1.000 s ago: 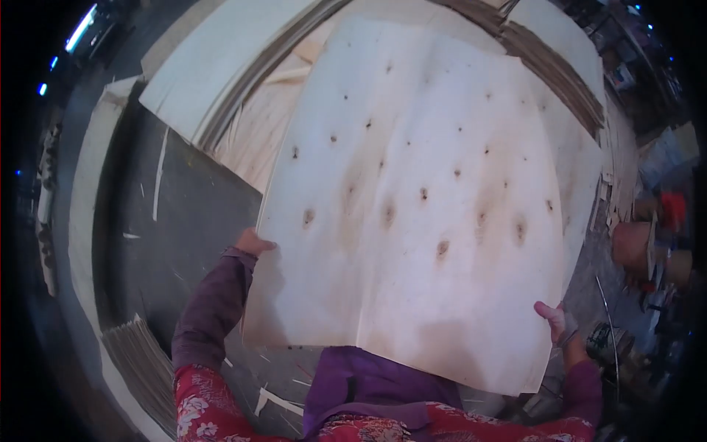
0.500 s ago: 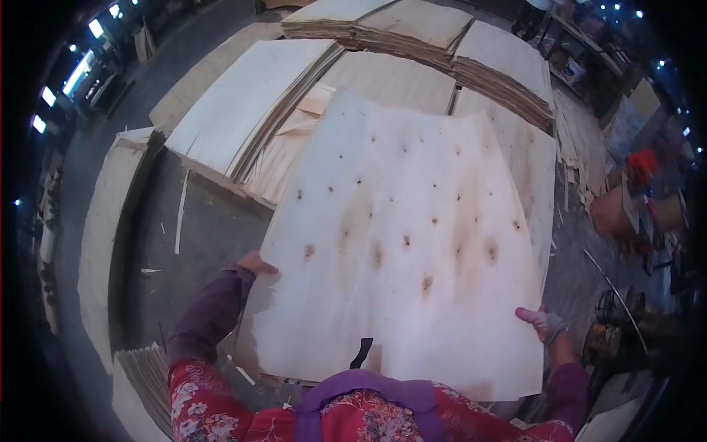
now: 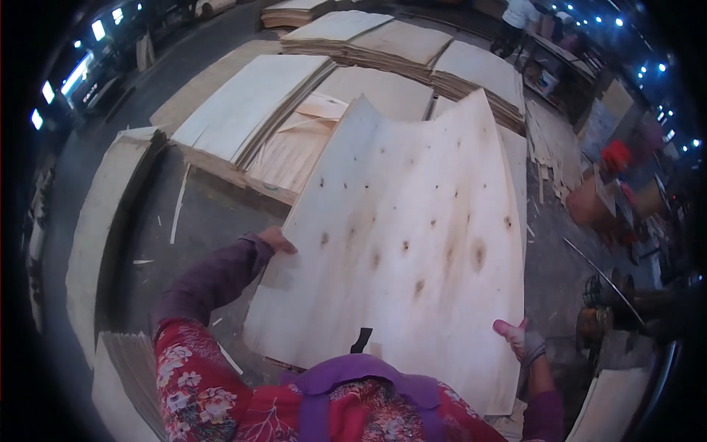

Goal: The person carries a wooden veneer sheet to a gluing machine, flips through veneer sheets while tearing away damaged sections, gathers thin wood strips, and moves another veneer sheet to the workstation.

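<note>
A large pale wood veneer sheet (image 3: 401, 214), dotted with dark knots and brown stains, stretches out in front of me. Its far edge bows, with both far corners higher than the middle. My left hand (image 3: 278, 240) grips the left edge, thumb on top and fingers partly hidden beneath. On the right edge, near the close corner, my right hand (image 3: 515, 337) holds the sheet with the thumb side showing; its other fingers are mostly hidden. A wrap covers part of that hand and wrist. The sheet's near edge lies close to my body.
Veneer stacks (image 3: 254, 103) lie ahead, with further stacks (image 3: 401, 44) behind them. A long pale stack (image 3: 99, 228) runs along the left. Scraps (image 3: 179, 206) litter the floor. Red containers (image 3: 591, 200) and a thin rod (image 3: 604, 280) are at right. A person (image 3: 515, 26) stands far back.
My left hand has shifted right and slightly up in view, my right hand left and slightly down. The sheet's far edge now bows more deeply, and its right side has swung left.
</note>
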Tool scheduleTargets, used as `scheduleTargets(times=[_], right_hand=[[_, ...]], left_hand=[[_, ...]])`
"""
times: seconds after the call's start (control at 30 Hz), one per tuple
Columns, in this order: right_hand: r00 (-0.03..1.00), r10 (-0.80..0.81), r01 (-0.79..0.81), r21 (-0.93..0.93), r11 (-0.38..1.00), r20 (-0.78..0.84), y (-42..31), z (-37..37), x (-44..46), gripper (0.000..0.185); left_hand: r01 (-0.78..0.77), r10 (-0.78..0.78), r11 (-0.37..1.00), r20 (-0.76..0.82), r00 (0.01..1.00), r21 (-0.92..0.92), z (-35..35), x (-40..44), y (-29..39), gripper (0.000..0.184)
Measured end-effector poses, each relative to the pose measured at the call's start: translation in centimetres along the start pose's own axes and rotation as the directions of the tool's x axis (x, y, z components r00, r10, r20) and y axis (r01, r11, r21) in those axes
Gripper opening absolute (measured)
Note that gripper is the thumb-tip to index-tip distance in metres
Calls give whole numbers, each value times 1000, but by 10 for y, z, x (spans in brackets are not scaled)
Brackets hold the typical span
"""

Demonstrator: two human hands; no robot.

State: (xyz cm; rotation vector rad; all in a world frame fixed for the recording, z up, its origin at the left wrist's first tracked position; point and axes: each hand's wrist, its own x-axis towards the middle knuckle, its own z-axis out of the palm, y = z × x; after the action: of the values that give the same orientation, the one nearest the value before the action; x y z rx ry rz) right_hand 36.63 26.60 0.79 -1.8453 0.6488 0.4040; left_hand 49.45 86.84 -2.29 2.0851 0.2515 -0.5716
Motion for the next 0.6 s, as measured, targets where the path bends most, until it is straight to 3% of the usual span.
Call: scheduleTargets(times=[0.03,0.1,0.17,0.2,0.27,0.33,0.4,0.43,0.5,0.6], right_hand=[[1000,8,-7,8,1000,-16,5,1,-14,87],[977,-176,154,-176,972,-120,11,1,-50,55],[979,-174,151,-192,970,-110,1,-15,-89,56],[978,-185,160,-214,964,-99,-15,11,-97,56],[983,-162,139,-235,962,-85,-31,13,-156,52],[980,14,-95,-409,907,-197,-21,-1,-211,53],[946,-25,-126,-436,891,-324,-8,-4,-266,59],[917,13,-186,-397,899,-399,-7,-7,-300,59],[881,129,-264,-247,932,-456,-14,-1,-342,59],[764,136,-253,-99,962,-631,30,7,-412,56]], left_hand=[[-20,18,998,26,999,54,6,3,1,30],[-54,46,993,76,996,107,16,6,1,31],[-99,90,994,156,984,53,38,8,17,31],[-126,113,990,186,976,64,43,6,23,31],[-161,181,982,227,957,-102,47,-2,34,30],[-192,282,946,374,884,-261,52,-10,51,29],[-140,343,899,469,814,-414,64,-23,76,29],[-154,370,901,534,760,-406,81,-33,102,29],[-332,367,929,543,755,-167,90,-48,135,26],[-333,309,939,640,704,-87,112,-74,182,33]])
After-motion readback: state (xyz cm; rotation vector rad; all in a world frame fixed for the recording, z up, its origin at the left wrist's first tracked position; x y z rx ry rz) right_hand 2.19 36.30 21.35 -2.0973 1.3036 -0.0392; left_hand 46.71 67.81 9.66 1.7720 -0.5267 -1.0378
